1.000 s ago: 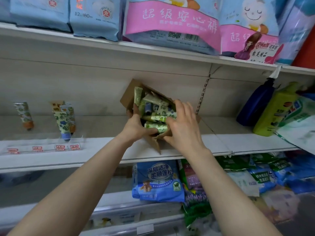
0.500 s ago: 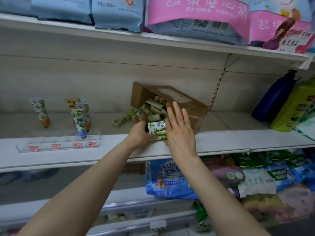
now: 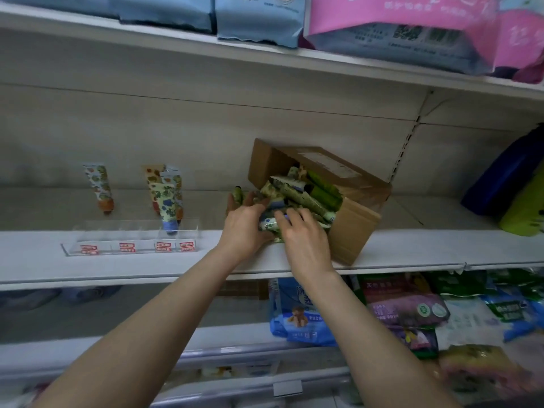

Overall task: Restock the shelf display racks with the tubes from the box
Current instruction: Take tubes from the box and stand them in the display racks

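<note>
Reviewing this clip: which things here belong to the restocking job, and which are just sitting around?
Job: cardboard box, tipped on its side; tubes spilling from it; clear display rack; left hand and right hand, both on the tubes.
Bystanders: blue bottle; green bottle; packs on the top shelf; bags on the lower shelf.

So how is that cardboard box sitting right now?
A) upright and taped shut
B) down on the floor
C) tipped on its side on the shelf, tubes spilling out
C: the cardboard box lies on its side on the shelf, its open mouth facing left with tubes tumbling out.
</note>
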Available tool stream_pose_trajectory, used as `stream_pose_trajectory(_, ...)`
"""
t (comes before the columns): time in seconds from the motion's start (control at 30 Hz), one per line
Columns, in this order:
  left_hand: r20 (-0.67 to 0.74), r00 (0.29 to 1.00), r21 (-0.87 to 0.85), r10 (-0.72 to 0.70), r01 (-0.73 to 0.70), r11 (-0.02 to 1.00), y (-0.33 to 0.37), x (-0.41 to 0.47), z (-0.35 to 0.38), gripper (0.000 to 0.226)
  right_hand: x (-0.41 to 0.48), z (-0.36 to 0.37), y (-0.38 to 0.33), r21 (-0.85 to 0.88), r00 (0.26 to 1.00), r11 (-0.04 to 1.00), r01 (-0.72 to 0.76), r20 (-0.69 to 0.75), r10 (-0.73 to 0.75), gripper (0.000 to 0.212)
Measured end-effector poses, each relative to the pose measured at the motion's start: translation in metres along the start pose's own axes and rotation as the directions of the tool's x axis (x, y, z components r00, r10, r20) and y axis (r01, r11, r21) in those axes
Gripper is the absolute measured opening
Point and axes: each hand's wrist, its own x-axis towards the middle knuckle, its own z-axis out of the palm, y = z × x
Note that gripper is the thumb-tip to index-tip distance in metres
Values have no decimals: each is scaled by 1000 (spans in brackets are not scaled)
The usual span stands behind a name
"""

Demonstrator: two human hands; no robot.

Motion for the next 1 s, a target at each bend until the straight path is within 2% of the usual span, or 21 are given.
stream_pose_trajectory(0.13,-135,990,-62,34,-42,997,-3,-14,-15,42,0,13,-5,142,999,989,35,31,-39,58)
stream_pose_trajectory(0.27,-146,989,-36,0,-6,999,-7,-25,-20,27,-4,13,-4,253,999,967,-18,42,8,68)
stream_pose_trajectory(0.37,-133,991,-5,-8,8,1000,-9,-31,-18,30,-4,14,2,255,999,967,-21,36,12,64)
stream_pose_trajectory(0.6,-132,991,38,3,2,999,-13,-38,-14,31,-4,31,19,322,994,947,-15,108,-21,32)
stream_pose_trajectory(0.77,-179,984,34,7,-1,999,-10,-41,-9,29,-3,32,30,379,993,925,34,92,-74,32)
stream_pose_trajectory(1.0,-193,974,9,116,-116,993,20,-38,11,27,-15,26,66,463,993,887,8,101,-61,34)
